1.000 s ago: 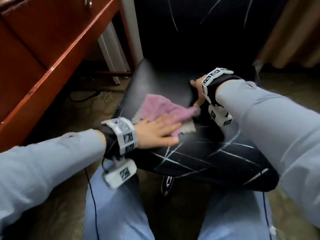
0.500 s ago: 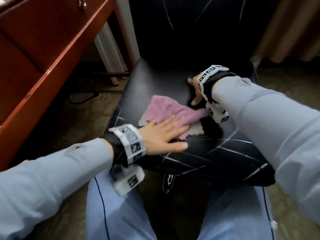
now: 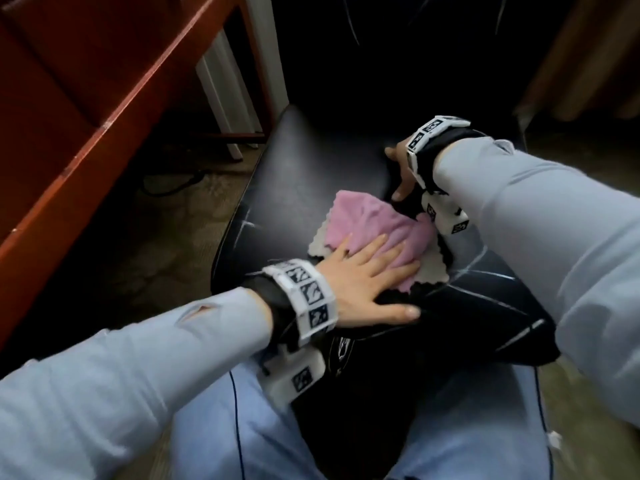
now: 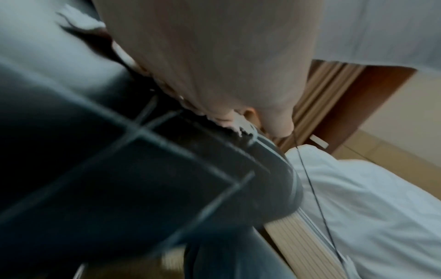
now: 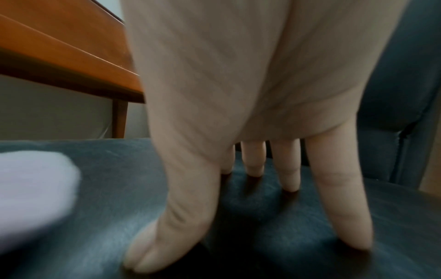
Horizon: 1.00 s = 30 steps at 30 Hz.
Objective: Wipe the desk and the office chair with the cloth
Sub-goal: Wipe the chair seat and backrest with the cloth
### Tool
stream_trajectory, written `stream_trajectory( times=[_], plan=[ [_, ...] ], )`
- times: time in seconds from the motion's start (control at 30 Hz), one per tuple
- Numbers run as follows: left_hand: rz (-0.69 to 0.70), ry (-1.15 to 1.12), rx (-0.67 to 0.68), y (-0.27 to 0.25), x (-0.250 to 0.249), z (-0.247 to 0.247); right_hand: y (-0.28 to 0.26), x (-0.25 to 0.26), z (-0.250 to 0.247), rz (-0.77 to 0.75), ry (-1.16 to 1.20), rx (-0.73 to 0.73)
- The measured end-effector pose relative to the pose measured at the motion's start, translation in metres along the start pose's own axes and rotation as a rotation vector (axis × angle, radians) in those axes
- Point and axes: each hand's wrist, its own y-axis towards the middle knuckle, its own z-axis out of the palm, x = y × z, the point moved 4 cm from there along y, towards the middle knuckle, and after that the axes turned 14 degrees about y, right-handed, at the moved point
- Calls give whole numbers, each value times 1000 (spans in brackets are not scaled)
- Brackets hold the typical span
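Head view. One pink microfibre cloth with a pale scalloped underside (image 3: 374, 233) lies on the seat of one black leather office chair with pale stitched lines (image 3: 304, 188), near seat centre. One left hand (image 3: 367, 285), entering from 8 o'clock, lies flat on the cloth's near edge, grip spread, fingers straight and pointing to 2 o'clock, pressing and not pinching. One right hand (image 3: 403, 174), entering from 3 o'clock, rests on the bare seat at 1 o'clock of the cloth, just beside it. One reddish-brown wooden desk (image 3: 86, 109) stands at 10 o'clock, well apart from the cloth.

Left wrist view. Blurred. The left hand (image 4: 214, 56) lies over the cloth's pale scalloped edge (image 4: 229, 124) on the stitched seat front (image 4: 119, 160). One white bed (image 4: 369, 207) lies at 4 o'clock.

Right wrist view. The right hand (image 5: 238, 113) shows grip spread, fingertips (image 5: 290, 181) planted on the seat (image 5: 107, 198), holding nothing. The cloth (image 5: 31, 181) is a pale blur at 9 o'clock; the desk edge (image 5: 71, 62) sits at 10 o'clock.

Progress, judged: chair seat wipe is under way; the backrest looks unreached. The desk top is out of sight, so its state cannot be told.
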Motion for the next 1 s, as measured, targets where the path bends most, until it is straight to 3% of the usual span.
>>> stream_trajectory(
  times=[0.17, 0.4, 0.5, 0.7, 0.8, 1.0],
  plan=[
    [-126, -92, -23, 44, 9, -22, 5, -3, 1, 12, -9, -19],
    [2, 28, -37, -29, -1, 16, 4, -3, -1, 37, -38, 17],
    [-3, 68, 5, -29, 8, 19, 6, -5, -1, 47, -35, 3],
    [-235, -108, -16, 23, 47, -10, 41, -22, 5, -3, -48, -15],
    [-198, -132, -4, -1, 35, 1, 59, -29, 10, 0, -41, 6],
    [-154, -139, 45, -56, 20, 27, 12, -3, -2, -4, -37, -5]
  ],
)
